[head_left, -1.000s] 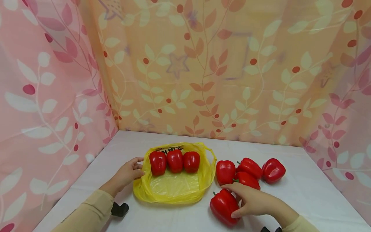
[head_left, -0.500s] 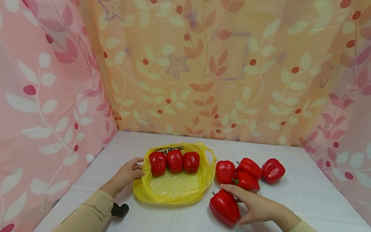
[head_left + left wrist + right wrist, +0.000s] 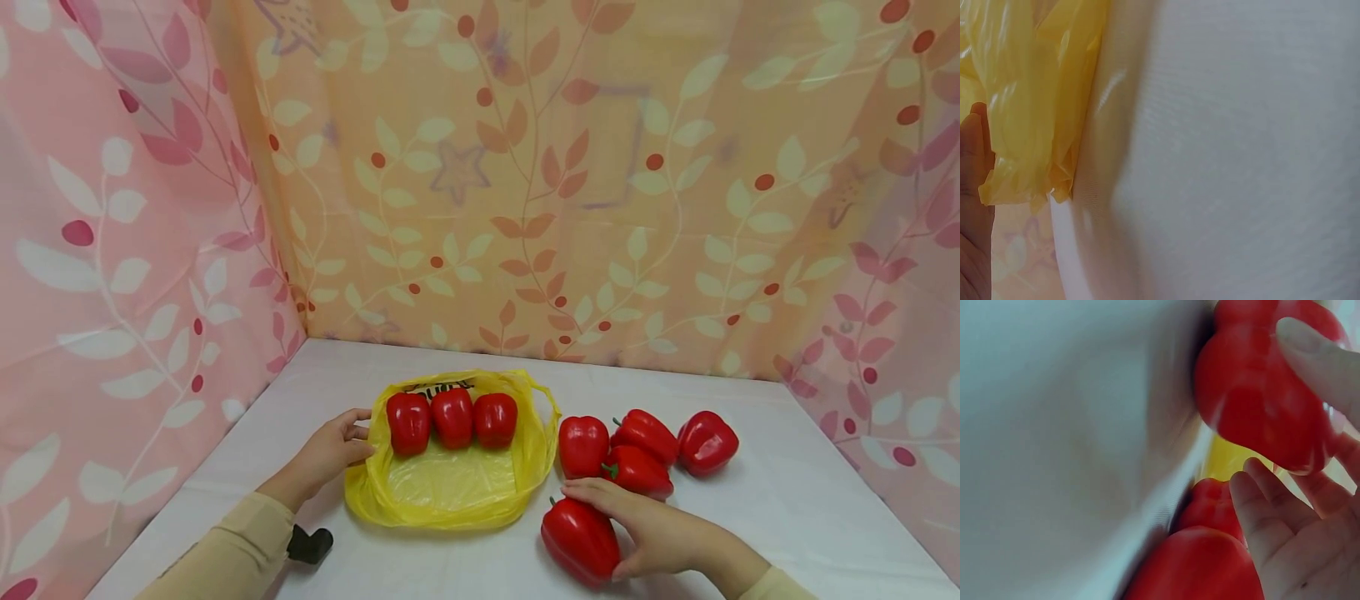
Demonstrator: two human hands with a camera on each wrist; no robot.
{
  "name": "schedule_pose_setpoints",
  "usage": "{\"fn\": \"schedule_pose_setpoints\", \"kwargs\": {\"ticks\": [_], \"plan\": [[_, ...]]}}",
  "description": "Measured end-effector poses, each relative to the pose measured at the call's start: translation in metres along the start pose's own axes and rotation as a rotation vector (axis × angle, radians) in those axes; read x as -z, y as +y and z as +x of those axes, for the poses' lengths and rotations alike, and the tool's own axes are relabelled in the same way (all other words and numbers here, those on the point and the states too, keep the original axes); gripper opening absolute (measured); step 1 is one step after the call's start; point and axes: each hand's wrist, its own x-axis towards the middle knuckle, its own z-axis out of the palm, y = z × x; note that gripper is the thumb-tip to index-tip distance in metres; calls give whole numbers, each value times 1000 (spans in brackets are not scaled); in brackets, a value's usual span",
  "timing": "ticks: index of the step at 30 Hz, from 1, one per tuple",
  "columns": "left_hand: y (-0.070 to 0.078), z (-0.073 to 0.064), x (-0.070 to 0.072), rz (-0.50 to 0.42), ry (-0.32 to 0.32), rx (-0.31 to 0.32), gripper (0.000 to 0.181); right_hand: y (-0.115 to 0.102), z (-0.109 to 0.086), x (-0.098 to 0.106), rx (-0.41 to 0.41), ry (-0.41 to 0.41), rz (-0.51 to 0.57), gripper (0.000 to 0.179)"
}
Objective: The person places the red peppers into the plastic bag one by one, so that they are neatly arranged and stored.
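In the head view, a yellow plastic bag [image 3: 442, 521] lies open on its side with three red bell peppers [image 3: 452, 418] in a row inside. My left hand [image 3: 326, 457] holds the bag's left edge; its fingertips are partly hidden by the plastic. In the left wrist view, yellow plastic [image 3: 1022, 106] hangs beside part of that hand. Right of the bag, my right hand [image 3: 660, 529] is around a red bell pepper [image 3: 577, 542] on the table, forefinger over its far side, thumb at its near end. The right wrist view shows the thumb [image 3: 1310, 347] against this bell pepper [image 3: 1254, 394].
Several more red bell peppers [image 3: 641, 471] lie close together just beyond my right hand. A black object [image 3: 310, 544] shows beside the left sleeve. The white table [image 3: 795, 500] ends at a patterned cloth backdrop [image 3: 525, 275] behind and on both sides.
My right hand loosened around the near bell pepper half a second ago, then closed in on it again. The left hand and the bag have stayed in place.
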Motion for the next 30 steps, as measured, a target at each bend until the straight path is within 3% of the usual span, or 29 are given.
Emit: {"fn": "schedule_pose_setpoints", "kwargs": {"ticks": [6,19,30], "plan": [[0,-1,0,5,1,-1,53,-1,1,0,-24,1,-18,91],[1,-4,-1,7,3,-5,51,-4,5,-2,-51,23,52,88],[2,-3,0,1,5,-6,52,-16,4,17,-3,86,-40,87]]}}
